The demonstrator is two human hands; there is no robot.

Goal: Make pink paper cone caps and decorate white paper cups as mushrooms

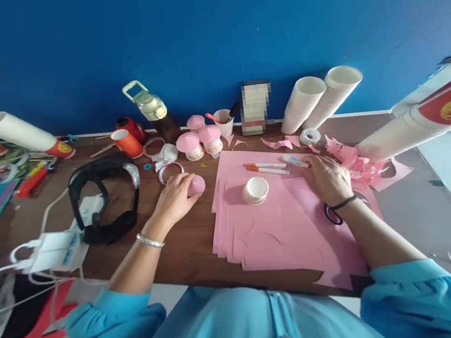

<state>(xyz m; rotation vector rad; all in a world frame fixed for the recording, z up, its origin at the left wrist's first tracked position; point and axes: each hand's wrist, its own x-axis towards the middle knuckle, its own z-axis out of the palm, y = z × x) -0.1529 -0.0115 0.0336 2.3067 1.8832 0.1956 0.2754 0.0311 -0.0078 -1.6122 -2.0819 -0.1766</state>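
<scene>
My left hand is closed around a small pink paper cone, just left of the paper pile. At the pile's upper right, my right hand has its fingertips closed at the end of a slim white-and-blue tube. Between the hands, a short printed paper cup stands upright on the stacked pink paper. Two orange-and-white markers lie behind the cup. Beside my right wrist shows a black loop, apparently a scissors handle, partly hidden.
Cups with pink cone tops stand near the blue wall. Behind are a bottle, a pen cup and stacked white cups. Pink scraps lie right; a black headset strap and white power adapter lie left.
</scene>
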